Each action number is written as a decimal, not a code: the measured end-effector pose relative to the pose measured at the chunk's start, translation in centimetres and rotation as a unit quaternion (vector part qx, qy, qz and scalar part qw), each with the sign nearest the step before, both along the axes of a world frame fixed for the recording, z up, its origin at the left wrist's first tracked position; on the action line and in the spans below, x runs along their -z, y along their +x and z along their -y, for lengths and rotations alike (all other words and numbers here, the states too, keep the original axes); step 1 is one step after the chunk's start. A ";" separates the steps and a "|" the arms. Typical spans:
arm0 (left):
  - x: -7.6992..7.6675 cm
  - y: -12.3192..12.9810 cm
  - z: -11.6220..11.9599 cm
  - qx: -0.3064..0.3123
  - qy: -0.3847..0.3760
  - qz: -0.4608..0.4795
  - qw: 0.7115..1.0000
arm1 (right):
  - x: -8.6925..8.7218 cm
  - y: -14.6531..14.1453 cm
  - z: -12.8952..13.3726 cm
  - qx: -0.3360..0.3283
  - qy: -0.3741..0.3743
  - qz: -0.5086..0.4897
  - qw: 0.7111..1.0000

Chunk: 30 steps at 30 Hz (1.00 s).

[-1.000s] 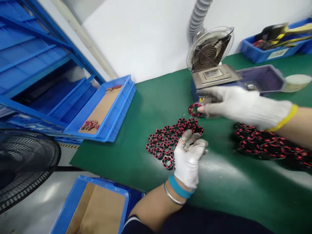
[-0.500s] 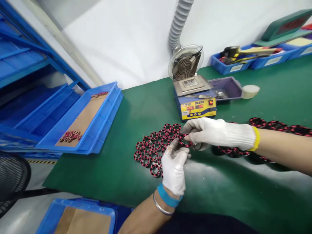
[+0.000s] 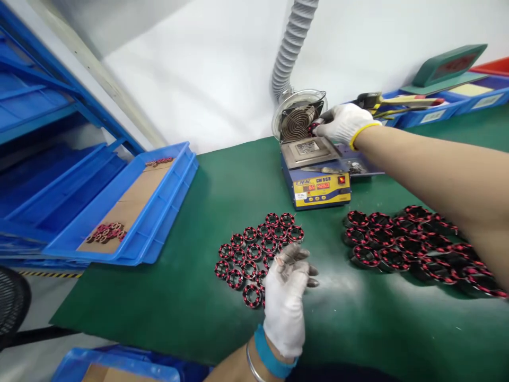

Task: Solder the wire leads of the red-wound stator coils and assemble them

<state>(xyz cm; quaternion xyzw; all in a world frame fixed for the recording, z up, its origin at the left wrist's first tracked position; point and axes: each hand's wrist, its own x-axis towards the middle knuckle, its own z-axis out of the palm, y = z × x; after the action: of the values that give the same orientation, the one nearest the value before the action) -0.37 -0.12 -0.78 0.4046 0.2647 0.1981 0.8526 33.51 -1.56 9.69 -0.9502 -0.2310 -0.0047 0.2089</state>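
Observation:
My right hand (image 3: 344, 124), in a white glove with a yellow cuff, grips a red and black ring (image 3: 312, 129) above the back of the yellow and blue solder pot (image 3: 321, 191), by its round fan (image 3: 298, 122). My left hand (image 3: 288, 297), gloved with a blue band at the wrist, is over the green table with its palm up and fingers apart, holding nothing. Its fingertips lie at the right edge of a group of red and black rings (image 3: 252, 250). A tool with a pale handle rests on the pot's front ledge.
More rings (image 3: 379, 237) stand in rows at the right, under my right forearm. Blue trays (image 3: 175, 196) with cardboard and small rings are at the left. A purple bin (image 3: 371, 168) and blue bins (image 3: 441, 115) with tools line the back. A grey hose (image 3: 294, 42) hangs above the pot.
My right hand has moved up and away from my left hand to the solder pot, carrying a ring. My left hand has opened and stays near the ring group. The view has shifted slightly.

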 end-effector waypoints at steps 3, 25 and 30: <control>0.1 -0.2 0.1 0.009 0.009 0.000 1.000 | 1.0 0.2 -0.6 0.013 -0.003 -0.007 1.000; -0.1 -0.3 0.2 0.011 0.015 0.001 1.000 | 2.1 0.3 -1.0 0.013 0.025 0.001 1.000; 0.0 -0.3 0.2 0.011 0.008 -0.003 1.000 | 2.1 0.2 -1.1 0.014 0.033 -0.004 0.999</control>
<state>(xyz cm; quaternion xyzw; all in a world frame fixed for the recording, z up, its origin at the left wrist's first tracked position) -0.66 -0.33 -0.77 0.4147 0.2616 0.1896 0.8507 33.74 -0.46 7.59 -0.9460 -0.2166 -0.0110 0.2409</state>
